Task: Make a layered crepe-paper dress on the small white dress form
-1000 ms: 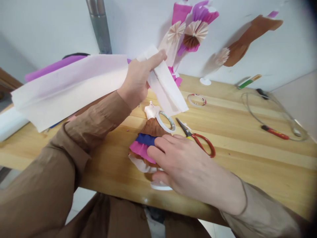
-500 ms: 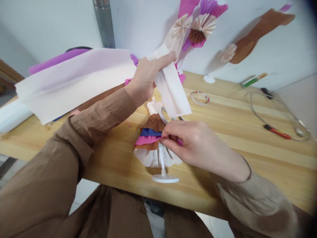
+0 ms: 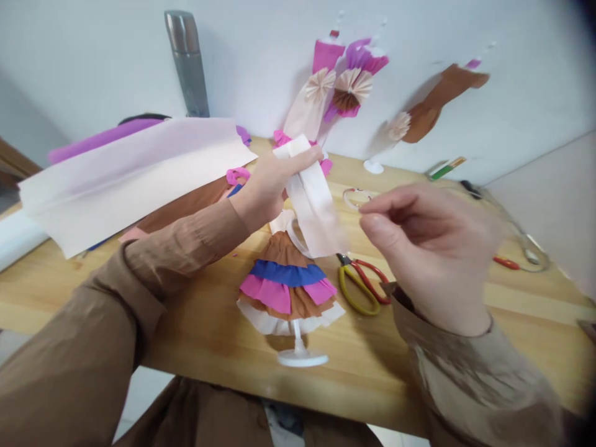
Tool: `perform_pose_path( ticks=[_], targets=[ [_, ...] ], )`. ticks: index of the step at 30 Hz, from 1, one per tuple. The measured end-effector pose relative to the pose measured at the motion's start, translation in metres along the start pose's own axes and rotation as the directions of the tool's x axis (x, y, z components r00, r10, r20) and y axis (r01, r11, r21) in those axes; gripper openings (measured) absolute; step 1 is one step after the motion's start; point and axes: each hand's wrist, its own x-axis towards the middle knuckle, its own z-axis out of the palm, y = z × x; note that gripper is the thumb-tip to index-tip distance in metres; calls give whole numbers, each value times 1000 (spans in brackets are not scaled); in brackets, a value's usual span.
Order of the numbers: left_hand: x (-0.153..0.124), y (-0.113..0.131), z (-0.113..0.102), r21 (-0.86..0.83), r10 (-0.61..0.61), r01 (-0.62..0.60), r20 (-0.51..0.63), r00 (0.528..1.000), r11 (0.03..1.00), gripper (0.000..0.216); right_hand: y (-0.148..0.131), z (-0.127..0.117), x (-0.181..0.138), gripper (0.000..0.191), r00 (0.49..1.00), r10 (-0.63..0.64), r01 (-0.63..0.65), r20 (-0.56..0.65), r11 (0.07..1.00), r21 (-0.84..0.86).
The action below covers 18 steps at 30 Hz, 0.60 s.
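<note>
My left hand (image 3: 267, 186) grips a folded strip of white crepe paper (image 3: 314, 208) between thumb and fingers, above a small dress form. The form wears a tiered paper skirt (image 3: 284, 276) of brown, blue, pink and white ruffles, and it stands upright on a round white base (image 3: 302, 358). To the right, my right hand (image 3: 428, 254) hovers with thumb and forefinger pinched together; whether anything is between them I cannot make out. Scissors (image 3: 363, 288) with one yellow and one red handle lie beside the skirt. Behind the strip, a white ring (image 3: 298, 236) is partly hidden.
Large white crepe paper sheets (image 3: 135, 174) cover the left of the table (image 3: 205, 323). A grey flask (image 3: 187, 65) stands at the wall. Several dressed forms, including a brown one (image 3: 442, 93), stand along the back. A red-handled corded tool (image 3: 505, 263) lies at right.
My right hand has left the skirt's edge and moved up and right, uncovering the skirt front and the scissors. My left hand still holds the white strip. The view has shifted slightly.
</note>
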Motion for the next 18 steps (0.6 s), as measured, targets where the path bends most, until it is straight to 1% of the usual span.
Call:
perform_pose_path(
  ticks=[1,2,4,5,6,8,10,12,14,16,18],
  targets=[
    [-2,-1,2,12,0,0,-1,1000,1000,18,3,0,2,8,999,5,-5,-45,1000,-17],
    [-4,-2,3,26,-3,3,-5,1000,1000,20,6,2,4,20,999,18,-19,-33,1000,-20],
    [-9,-5,6,50,-30,30,-5,1000,998,23,12,9,6,45,996,67,-68,52,997,20],
    [-11,-5,7,56,-51,51,2,999,997,25,15,12,7,51,990,104,-108,95,993,41],
    [-14,-6,8,61,-70,69,14,997,996,27,19,16,8,51,982,141,-149,126,987,60],
    [-17,-5,10,72,-89,86,39,995,994,29,25,20,9,43,961,217,-240,172,963,126],
    [-18,-4,10,101,-97,89,75,992,991,32,32,21,11,32,934,284,-331,216,916,229],
    [-16,-2,10,123,-96,82,107,990,989,38,38,18,14,27,909,324,-399,263,861,317],
    [-13,0,8,131,-88,72,122,989,989,44,45,15,17,22,889,347,-441,299,826,351],
    [-9,0,5,148,-78,62,111,991,987,42,52,12,18,20,873,366,-473,322,797,375],
    [-7,0,2,181,-78,62,86,993,982,32,57,11,19,22,863,376,-493,337,776,394]
  ],
)
